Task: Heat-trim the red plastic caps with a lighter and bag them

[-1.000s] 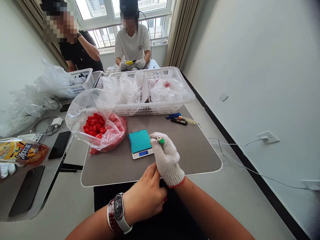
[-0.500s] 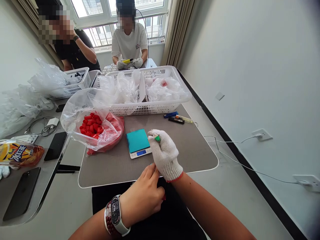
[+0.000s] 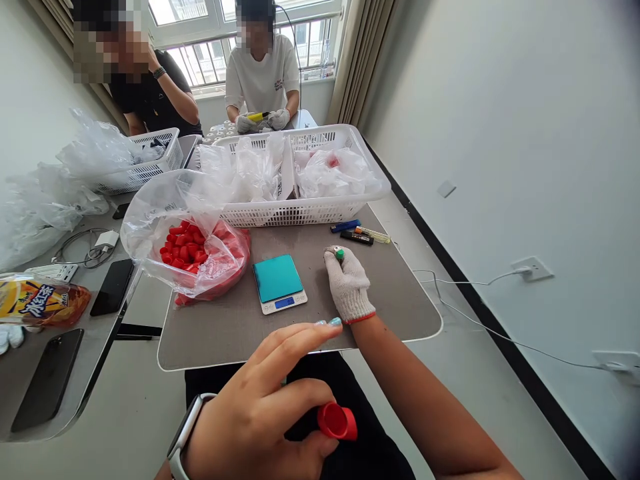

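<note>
In the lower middle, my left hand [image 3: 260, 393], bare and wearing a watch, pinches a red plastic cap [image 3: 336, 421] between thumb and finger, with its round opening in view. Its other fingers stretch out towards the right. My right hand [image 3: 347, 283], in a white knitted glove, is closed over the table, right of the scale. Out of its grip pokes the green tip of a slim tool [image 3: 340, 254], mostly hidden by the glove. A small digital scale [image 3: 279, 280] with a teal top lies nearby. Left of it, a clear plastic bag [image 3: 150, 200] holds many red caps [image 3: 185, 247].
White baskets [image 3: 300, 213] with plastic bags stand at the back of the table [image 3: 225, 347]. Markers [image 3: 356, 237] lie at the back right. Phones [image 3: 47, 380] and a drink bottle [image 3: 45, 300] are on the left table. Two people sit beyond, one with gloved hands holding something yellow.
My hands have parted. The left came nearer and lower, bringing the red cap into view; the gloved right hand moved right and slightly away with the green-tipped tool.
</note>
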{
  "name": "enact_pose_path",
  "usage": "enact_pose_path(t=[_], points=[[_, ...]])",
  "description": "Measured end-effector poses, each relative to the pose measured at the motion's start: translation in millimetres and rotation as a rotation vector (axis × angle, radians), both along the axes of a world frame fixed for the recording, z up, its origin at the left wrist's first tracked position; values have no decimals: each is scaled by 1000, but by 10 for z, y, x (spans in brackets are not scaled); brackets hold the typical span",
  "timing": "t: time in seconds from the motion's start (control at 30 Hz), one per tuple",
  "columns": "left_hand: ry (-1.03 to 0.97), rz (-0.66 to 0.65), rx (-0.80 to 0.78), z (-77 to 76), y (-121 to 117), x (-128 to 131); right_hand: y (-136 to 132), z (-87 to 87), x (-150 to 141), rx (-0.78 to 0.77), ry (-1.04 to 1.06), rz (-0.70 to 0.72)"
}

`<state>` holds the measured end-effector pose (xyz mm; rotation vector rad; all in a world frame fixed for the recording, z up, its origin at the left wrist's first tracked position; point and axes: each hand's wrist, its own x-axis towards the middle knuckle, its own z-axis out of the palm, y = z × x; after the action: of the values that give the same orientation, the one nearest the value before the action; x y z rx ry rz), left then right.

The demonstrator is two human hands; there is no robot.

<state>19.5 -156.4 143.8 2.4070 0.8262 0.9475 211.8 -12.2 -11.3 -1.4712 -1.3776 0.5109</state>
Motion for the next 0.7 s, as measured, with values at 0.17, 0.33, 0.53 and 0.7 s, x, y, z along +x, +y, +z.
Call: enact_pose_path(t=[0.17, 0.33, 0.53, 0.7], points=[[2, 20, 3, -5, -22, 0, 14, 24, 9, -18, 37, -2], [-3, 33, -1, -17, -47, -14, 21, 1, 13, -8, 45, 3], [-30, 38, 29, -33, -92, 3, 24, -23, 19, -20, 70, 2], [-52, 28, 38, -11, -114, 0, 22, -25, 21, -36, 76, 8]])
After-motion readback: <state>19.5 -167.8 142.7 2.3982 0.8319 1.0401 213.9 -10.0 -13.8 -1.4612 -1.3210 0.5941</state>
